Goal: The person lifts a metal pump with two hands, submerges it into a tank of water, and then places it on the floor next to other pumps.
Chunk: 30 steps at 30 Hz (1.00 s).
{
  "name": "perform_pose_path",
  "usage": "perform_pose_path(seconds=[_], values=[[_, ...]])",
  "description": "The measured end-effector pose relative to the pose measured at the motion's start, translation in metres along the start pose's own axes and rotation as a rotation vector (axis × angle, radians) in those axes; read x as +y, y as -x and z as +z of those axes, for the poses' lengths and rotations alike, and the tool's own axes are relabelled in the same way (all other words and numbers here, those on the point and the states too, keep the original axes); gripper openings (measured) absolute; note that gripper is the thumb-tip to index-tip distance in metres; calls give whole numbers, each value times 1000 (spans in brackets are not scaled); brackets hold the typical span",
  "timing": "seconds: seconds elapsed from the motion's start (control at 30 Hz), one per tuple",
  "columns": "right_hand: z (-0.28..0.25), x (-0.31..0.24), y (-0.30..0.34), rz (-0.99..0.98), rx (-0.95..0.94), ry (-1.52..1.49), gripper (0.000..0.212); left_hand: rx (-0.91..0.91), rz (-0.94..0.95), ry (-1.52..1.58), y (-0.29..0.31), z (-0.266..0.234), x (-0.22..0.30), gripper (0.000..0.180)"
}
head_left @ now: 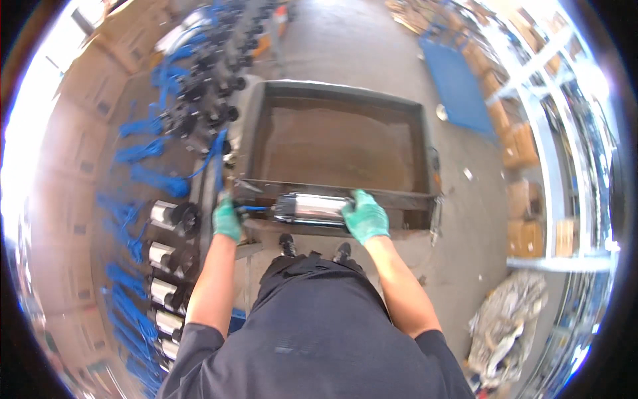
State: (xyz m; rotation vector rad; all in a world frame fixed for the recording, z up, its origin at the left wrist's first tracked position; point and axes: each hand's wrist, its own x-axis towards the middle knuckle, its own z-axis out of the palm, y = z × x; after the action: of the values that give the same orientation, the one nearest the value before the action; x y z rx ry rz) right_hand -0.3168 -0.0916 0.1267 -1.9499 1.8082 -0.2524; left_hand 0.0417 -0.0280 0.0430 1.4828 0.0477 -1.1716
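One left hand (227, 221) clenching cable (255, 209), right hand (367, 217) grasping silver cylinder (319, 207), tank (345, 90), grey floor (462, 243), shelving (561, 264)

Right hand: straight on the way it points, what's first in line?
Past the silver cylinder it grips, the right hand would likely meet the tank's dark crossbar first; height is unclear, so it might pass above.

Two hands showed: the left hand (227, 219) at 9 o'clock of centre, the right hand (367, 218) at 3. One silver cylinder (318, 209) sat between; at least five more ran toward 8. There was one tank (345, 88) at 12, one blue board (458, 86) between 1 and 2, one cloth heap (506, 322) at 4, two shoes (287, 246) at 6. Blue cables (159, 183) at 9 were too tangled to count.
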Motion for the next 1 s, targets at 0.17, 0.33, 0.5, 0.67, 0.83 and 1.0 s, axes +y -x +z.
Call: perform_pose_path(seconds=[0.17,0.33,0.5,0.67,0.83,1.0], values=[[-14,12,11,-11,-158,-116,64,97,149,177,-6,-19,-6,33],[-19,110,40,116,162,-249,63,49,106,325,-24,-9,37,33],[-40,209,57,593,348,-15,50,113,-12,202,-83,-72,5,36],[8,264,35,712,337,-297,48,123,-180,-22,-54,-74,-14,35],[81,394,31,477,811,-339,24,-55,25,-549,-7,-12,-25,36],[-29,196,46,432,327,-1085,15,-239,428,-761,40,-10,-32,36]])
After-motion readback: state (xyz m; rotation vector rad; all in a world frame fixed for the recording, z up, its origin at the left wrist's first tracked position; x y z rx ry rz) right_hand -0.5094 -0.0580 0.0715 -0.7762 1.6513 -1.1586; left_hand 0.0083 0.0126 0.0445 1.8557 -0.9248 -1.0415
